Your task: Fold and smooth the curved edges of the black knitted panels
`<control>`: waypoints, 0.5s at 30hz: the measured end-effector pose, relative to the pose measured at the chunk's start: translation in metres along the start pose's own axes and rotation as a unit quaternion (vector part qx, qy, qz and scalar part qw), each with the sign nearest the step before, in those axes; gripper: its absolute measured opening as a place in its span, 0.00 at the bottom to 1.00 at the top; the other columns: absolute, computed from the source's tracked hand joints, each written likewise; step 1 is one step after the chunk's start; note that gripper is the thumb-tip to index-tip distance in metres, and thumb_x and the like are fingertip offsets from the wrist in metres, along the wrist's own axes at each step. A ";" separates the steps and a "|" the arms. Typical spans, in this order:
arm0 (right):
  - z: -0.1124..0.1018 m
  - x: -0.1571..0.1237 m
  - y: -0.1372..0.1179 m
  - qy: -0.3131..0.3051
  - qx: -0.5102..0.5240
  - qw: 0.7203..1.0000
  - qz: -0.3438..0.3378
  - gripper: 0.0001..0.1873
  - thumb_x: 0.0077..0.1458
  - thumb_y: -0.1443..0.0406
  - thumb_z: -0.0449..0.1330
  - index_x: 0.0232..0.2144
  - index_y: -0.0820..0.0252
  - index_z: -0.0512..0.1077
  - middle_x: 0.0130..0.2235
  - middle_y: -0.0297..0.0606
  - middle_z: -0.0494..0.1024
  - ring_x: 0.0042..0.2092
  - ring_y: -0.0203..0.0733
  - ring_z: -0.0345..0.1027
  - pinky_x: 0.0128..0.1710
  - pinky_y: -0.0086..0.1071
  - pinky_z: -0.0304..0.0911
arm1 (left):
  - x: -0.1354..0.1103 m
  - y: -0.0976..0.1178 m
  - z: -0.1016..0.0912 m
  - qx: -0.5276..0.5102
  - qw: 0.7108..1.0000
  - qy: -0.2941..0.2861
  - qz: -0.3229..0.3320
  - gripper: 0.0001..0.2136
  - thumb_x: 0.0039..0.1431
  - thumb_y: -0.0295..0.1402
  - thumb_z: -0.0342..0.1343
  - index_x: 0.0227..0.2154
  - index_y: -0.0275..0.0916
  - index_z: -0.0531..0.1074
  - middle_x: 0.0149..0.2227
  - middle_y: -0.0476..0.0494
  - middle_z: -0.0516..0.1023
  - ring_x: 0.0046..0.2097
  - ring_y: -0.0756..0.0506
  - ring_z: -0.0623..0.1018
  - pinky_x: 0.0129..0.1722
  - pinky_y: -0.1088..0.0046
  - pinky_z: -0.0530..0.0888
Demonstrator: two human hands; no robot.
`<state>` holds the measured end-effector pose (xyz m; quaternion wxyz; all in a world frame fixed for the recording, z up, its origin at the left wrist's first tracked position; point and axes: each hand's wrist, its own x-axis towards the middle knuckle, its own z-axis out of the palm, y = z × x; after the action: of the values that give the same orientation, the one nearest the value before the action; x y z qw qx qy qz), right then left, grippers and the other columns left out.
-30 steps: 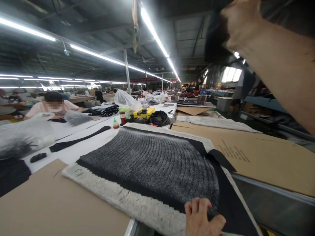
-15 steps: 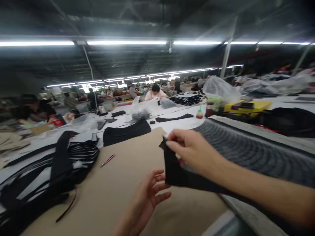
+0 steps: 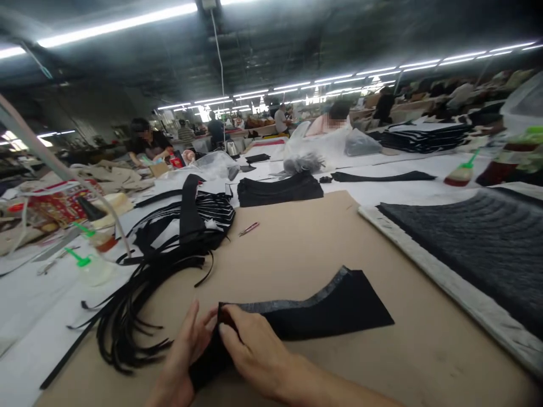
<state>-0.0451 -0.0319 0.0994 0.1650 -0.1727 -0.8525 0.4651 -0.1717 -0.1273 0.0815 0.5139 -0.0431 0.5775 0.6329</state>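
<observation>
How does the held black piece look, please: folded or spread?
Spread rightward: the black piece shows both end corners; by the right hand, cannot tell.

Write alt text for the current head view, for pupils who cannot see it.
A person's left hand and right hand handle one end of a black fabric piece with a grey strip along its curved edge, over a tan board. Thin black strips lie left, a grey patterned panel right.

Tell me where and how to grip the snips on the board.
Probably pinch the snips by the pink end, from above and the right: they lie flat and slanted, pink end toward upper right, on brown board, with black strips nearby on the left.
</observation>
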 end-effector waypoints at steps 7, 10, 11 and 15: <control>-0.001 0.001 0.001 -0.081 0.016 0.996 0.015 0.23 0.63 0.60 0.43 0.54 0.64 0.66 0.55 0.50 0.70 0.56 0.49 0.63 0.56 0.40 0.56 | -0.017 0.000 -0.033 0.150 0.967 0.001 0.206 0.46 0.39 0.57 0.65 0.60 0.42 0.58 0.52 0.33 0.73 0.55 0.34 0.72 0.48 0.60 0.70; 0.001 0.004 -0.003 -0.105 0.034 0.993 0.041 0.27 0.64 0.59 0.41 0.58 0.67 0.63 0.60 0.52 0.66 0.61 0.50 0.58 0.60 0.44 0.51 | -0.024 -0.013 -0.040 0.252 0.924 -0.015 0.287 0.50 0.34 0.44 0.72 0.62 0.43 0.54 0.56 0.34 0.68 0.58 0.35 0.68 0.56 0.61 0.66; 0.003 0.006 -0.004 -0.107 0.037 0.993 0.046 0.26 0.64 0.59 0.41 0.57 0.67 0.64 0.59 0.52 0.66 0.61 0.51 0.58 0.60 0.44 0.51 | -0.023 -0.016 -0.042 0.277 0.913 -0.006 0.298 0.49 0.37 0.40 0.71 0.63 0.44 0.53 0.56 0.35 0.68 0.58 0.36 0.68 0.55 0.62 0.66; 0.007 0.017 -0.001 -0.082 0.075 0.993 0.048 0.23 0.65 0.56 0.42 0.50 0.61 0.67 0.50 0.47 0.75 0.53 0.49 0.67 0.53 0.42 0.59 | -0.007 -0.020 -0.047 0.295 0.896 0.111 0.314 0.33 0.47 0.35 0.60 0.58 0.37 0.60 0.37 0.44 0.76 0.40 0.43 0.76 0.42 0.67 0.72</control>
<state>-0.0636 -0.0299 0.0988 0.0847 -0.1623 -0.8165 0.5476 -0.1797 -0.1717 0.0563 0.2101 0.2242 0.7745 0.5529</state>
